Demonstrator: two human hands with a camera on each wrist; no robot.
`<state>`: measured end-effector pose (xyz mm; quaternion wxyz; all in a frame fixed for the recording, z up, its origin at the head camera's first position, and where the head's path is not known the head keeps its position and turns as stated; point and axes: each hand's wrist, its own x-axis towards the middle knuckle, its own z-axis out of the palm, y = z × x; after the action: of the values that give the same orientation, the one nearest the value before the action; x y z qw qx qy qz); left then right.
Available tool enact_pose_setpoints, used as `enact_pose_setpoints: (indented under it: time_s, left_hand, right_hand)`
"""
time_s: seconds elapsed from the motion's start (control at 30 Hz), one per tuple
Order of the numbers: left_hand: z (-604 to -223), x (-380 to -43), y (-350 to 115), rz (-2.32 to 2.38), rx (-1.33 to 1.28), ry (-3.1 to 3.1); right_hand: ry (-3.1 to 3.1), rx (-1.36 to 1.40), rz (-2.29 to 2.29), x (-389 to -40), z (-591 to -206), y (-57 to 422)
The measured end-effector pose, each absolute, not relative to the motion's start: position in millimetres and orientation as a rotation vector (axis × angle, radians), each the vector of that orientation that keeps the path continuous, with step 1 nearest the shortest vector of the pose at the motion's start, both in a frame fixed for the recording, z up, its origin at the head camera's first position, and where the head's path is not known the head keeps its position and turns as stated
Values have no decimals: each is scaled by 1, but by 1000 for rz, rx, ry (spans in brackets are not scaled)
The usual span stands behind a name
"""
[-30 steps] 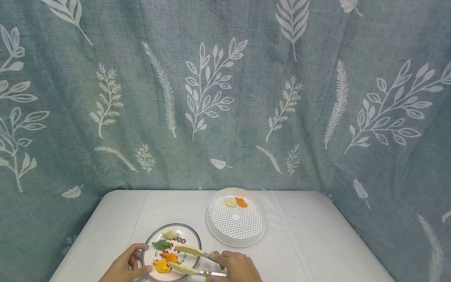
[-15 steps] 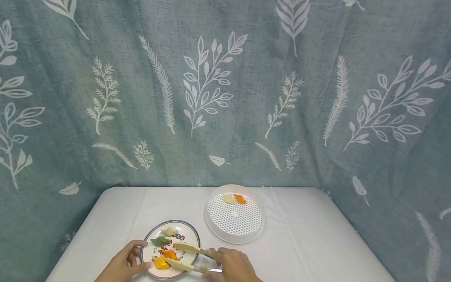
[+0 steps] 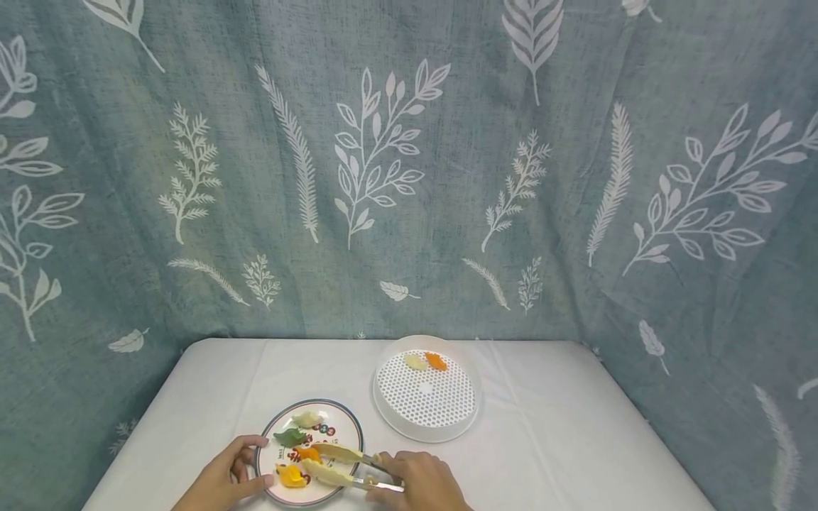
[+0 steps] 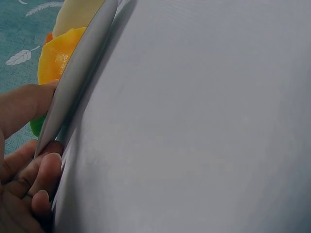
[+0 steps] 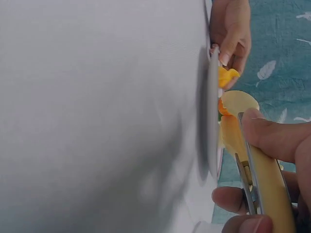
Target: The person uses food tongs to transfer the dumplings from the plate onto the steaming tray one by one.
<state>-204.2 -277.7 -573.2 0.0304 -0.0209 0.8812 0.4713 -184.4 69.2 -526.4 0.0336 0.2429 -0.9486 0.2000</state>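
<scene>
In the head view my left hand grips the left rim of a round plate, thumb on top and fingers curled beneath. My right hand holds cream-tipped metal tongs over the plate's right side. The tongs' two tips stand on either side of an orange dumpling-shaped piece, close against it. A yellow piece lies just nearer, with a green one and a cream one farther back. From the right wrist, the tongs' broad tips partly hide the orange piece.
A white perforated steamer tray stands behind and right of the plate. At its far side lie a cream piece and an orange piece. White cloth covers the table; a leaf-patterned curtain hangs behind.
The tongs' tips have drawn closer together around the orange piece on the plate, which has shifted slightly. The left hand stays on the rim. The head view has tilted a little.
</scene>
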Motion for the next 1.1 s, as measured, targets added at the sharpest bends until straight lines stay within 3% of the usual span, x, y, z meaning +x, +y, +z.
enact_pose_setpoints:
  time_s: [1.1]
  left_hand:
    - [-575, -201, -279, 1511, -18, 2683]
  right_hand:
    - [-2730, 599, 728, -189, -503, 114]
